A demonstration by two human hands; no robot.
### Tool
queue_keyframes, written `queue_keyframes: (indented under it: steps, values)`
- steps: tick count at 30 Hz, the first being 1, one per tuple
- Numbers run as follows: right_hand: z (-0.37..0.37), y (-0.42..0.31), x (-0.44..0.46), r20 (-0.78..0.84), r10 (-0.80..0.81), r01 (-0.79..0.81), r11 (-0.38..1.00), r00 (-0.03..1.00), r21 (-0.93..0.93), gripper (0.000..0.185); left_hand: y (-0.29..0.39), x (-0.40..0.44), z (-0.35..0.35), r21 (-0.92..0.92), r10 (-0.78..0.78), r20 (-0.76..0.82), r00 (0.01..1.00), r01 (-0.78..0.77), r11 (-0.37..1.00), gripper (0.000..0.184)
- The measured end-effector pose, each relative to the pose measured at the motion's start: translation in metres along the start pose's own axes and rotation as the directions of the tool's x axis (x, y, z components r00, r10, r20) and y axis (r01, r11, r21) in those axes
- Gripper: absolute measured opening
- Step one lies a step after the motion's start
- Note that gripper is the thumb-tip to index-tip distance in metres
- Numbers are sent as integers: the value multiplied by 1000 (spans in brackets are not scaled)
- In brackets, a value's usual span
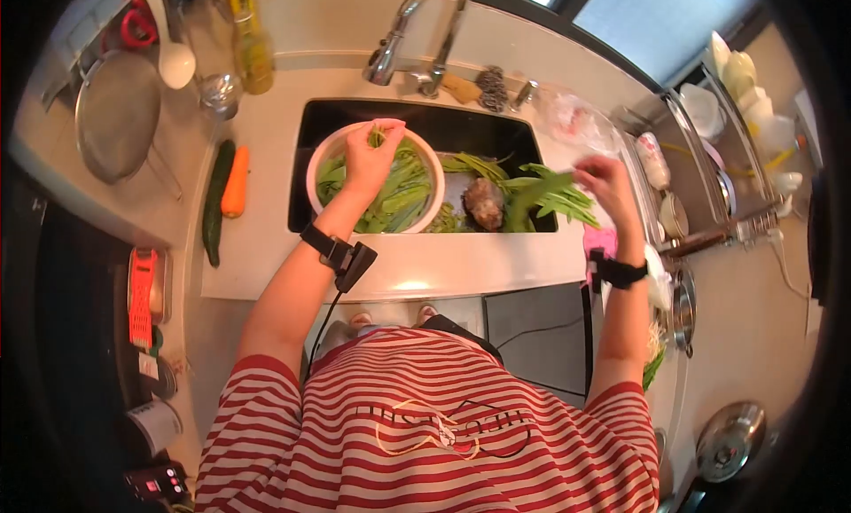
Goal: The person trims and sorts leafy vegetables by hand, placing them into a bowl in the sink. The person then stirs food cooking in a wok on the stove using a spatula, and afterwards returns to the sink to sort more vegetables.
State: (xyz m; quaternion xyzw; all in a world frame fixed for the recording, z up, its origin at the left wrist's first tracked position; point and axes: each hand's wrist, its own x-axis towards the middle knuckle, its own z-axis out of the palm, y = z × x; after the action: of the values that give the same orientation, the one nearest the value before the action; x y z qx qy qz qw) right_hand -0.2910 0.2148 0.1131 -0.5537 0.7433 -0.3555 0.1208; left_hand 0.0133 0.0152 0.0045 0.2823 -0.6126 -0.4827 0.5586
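My left hand is over a pale round basin, its fingers closed on a small bunch of leafy greens. Long green leaves fill much of the basin, which sits in the left part of the dark sink. To the right, my right hand pinches the end of a long green leaf, blurred, above the sink's right edge. Below that leaf lie more leafy greens, partly over the rim. A brown lumpy piece, its kind unclear, rests in the sink.
A cucumber and a carrot lie on the counter at left, near a hanging strainer. The faucet arches behind the sink. On the right are a plastic bag and a dish rack.
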Motion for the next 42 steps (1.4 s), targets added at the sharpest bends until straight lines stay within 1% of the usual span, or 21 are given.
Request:
queue_keyframes:
  steps: [1,5,8,12,14,16,17,18,20,21,22,23,24,25,27,28,30,32,35,38,42]
  values:
    - [19,-16,4,10,4,-5,999,1000,47,10,5,-2,3,-6,82,35,996,-82,997,11]
    - [94,-58,19,137,-26,-6,973,990,232,21,20,-13,21,-59,65,247,967,-52,997,16]
    - [134,-77,24,198,-101,29,942,975,334,22,21,-14,17,153,111,349,931,-173,973,16]
    - [156,-101,24,233,-124,3,887,965,462,23,16,-16,4,170,172,320,932,-235,957,14]
    - [166,-107,27,250,-139,-3,869,958,494,23,15,-15,-3,29,186,266,946,-200,979,10]
    - [177,-111,28,299,48,-282,497,953,820,20,14,-10,-7,-26,200,213,956,-199,980,8]
    - [184,-110,29,339,49,-335,340,939,879,20,13,-9,-9,-82,207,165,964,-196,977,7]
    - [190,-113,29,341,46,-336,339,939,879,20,14,-9,-9,-79,208,163,964,-197,977,7]
    - [201,-120,28,330,48,-334,137,943,933,22,17,-10,-8,-160,96,51,994,-87,983,4]
    - [203,-124,29,298,65,-305,195,952,932,22,16,-10,-8,-160,96,48,994,-88,983,4]
    - [205,-121,31,299,66,-306,195,952,932,22,14,-12,-8,-248,-26,4,1000,27,968,3]
    - [209,-116,36,272,43,-270,347,961,898,21,11,-14,-8,-337,-154,-26,988,136,932,3]
    - [210,-114,38,249,17,-225,490,968,842,22,11,-16,-7,-336,-158,-24,987,141,931,3]
    - [209,-112,39,250,20,-227,489,968,842,22,11,-17,-7,-380,-218,-29,975,191,905,3]
    - [203,-107,43,262,-51,-150,707,964,691,19,9,-17,-6,-425,-279,-34,960,239,873,3]
    - [202,-96,46,263,-50,-152,707,963,691,19,6,-15,-6,-468,-319,-77,945,248,848,4]
    - [206,-66,48,371,-130,38,969,919,245,17,2,-9,-8,-507,-366,-111,924,264,821,5]
    - [207,-61,35,410,-139,6,951,901,309,17,13,5,-17,-547,-325,-152,934,194,814,8]
    - [210,-51,36,236,-6,-133,811,972,570,15,21,16,-35,-261,-169,-21,985,158,952,12]
    - [194,-76,43,265,44,-222,684,963,695,14,6,6,-28,-29,-89,147,985,94,995,14]
    - [189,-94,44,289,2,-233,599,957,766,14,10,-8,-6,-208,-221,218,951,266,941,11]
